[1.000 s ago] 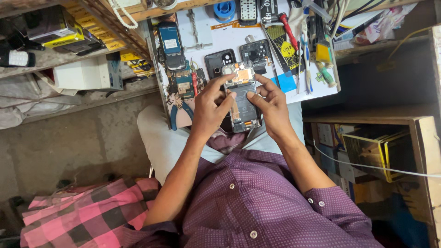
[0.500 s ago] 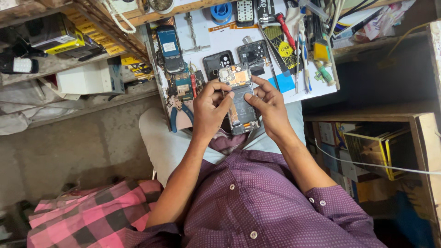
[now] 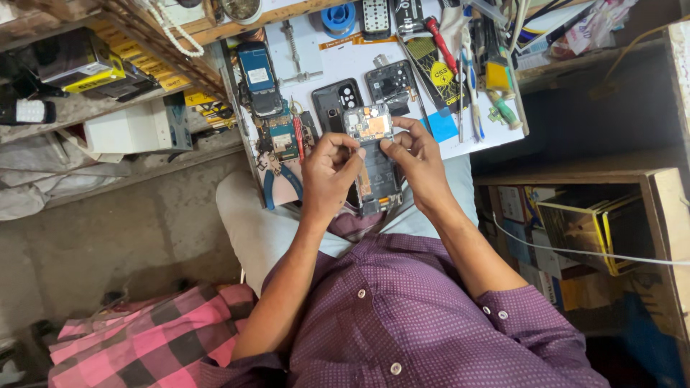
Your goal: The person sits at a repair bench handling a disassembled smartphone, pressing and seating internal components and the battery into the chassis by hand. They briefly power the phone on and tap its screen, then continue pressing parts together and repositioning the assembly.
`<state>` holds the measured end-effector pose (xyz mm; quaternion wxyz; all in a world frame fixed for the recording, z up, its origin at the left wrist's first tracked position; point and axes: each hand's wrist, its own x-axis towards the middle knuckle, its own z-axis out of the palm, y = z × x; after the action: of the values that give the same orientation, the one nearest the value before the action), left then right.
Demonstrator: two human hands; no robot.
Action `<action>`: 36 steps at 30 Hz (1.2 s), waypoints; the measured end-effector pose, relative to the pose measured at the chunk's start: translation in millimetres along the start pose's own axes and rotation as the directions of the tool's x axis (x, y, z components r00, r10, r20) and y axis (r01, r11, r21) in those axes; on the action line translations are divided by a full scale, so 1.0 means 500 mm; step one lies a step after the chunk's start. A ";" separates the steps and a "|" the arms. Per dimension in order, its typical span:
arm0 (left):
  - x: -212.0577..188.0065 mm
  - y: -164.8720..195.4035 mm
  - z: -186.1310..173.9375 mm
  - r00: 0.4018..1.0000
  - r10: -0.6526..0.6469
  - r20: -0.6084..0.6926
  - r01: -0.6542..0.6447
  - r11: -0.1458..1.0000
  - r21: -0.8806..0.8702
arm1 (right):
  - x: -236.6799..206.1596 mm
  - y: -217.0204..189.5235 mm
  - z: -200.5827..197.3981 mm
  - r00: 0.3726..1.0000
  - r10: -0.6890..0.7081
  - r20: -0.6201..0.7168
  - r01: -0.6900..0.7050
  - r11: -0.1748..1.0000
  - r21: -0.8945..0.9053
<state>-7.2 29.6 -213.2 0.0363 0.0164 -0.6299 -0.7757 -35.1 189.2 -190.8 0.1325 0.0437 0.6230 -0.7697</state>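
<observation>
Nearest to me is my purple dotted shirt (image 3: 431,323), with a pink checked cloth (image 3: 136,345) low at eight o'clock. My forearms run up from it toward twelve o'clock and meet over my lap, at the near edge of the white tabletop (image 3: 460,136).

Both hands are on an opened phone (image 3: 375,169) with its back off, so the battery and the circuit board at its top end show. My left hand (image 3: 327,176) grips its left edge, thumb and forefinger pinched together just over the upper part near the board; whether something tiny sits between them, I cannot tell. My right hand (image 3: 417,165) wraps the right edge, its fingers curled and its fingertips pressing on the top corner.

Just past the phone, at twelve o'clock, lie a black back cover (image 3: 338,104) and a second bare phone frame (image 3: 392,82). At ten o'clock sit blue-handled pliers (image 3: 277,183) and another phone with a blue back (image 3: 259,75). Farther off, toward one o'clock, a red-handled screwdriver (image 3: 440,39) lies among other tools. At three o'clock a wooden shelf (image 3: 654,215) holds yellow-edged packets.
</observation>
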 end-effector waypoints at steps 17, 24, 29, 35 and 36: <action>-0.022 -0.012 -0.012 0.936 -0.214 0.280 0.207 0.977 0.056 | -0.054 0.012 -0.085 0.994 0.094 0.057 -0.091 0.994 -0.064; -0.043 -0.014 0.017 0.904 -0.249 0.348 0.205 0.966 0.159 | -0.063 0.015 -0.122 0.977 0.188 0.100 -0.166 0.966 -0.196; -0.058 -0.020 0.022 0.886 -0.271 0.377 0.227 0.961 0.158 | -0.065 0.021 -0.126 0.967 0.199 0.161 -0.166 0.966 -0.196; -0.062 -0.026 0.024 0.879 -0.275 0.389 0.241 0.961 0.135 | -0.066 0.021 -0.126 0.961 0.220 0.167 -0.181 0.958 -0.221; -0.062 -0.027 0.024 0.881 -0.270 0.388 0.236 0.962 0.135 | -0.065 0.020 -0.126 0.960 0.224 0.166 -0.184 0.956 -0.228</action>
<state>22.5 46.3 -224.3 -0.1966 -0.0602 -0.6480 -0.7333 -7.5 253.3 -206.5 0.2743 0.0203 0.6775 -0.6822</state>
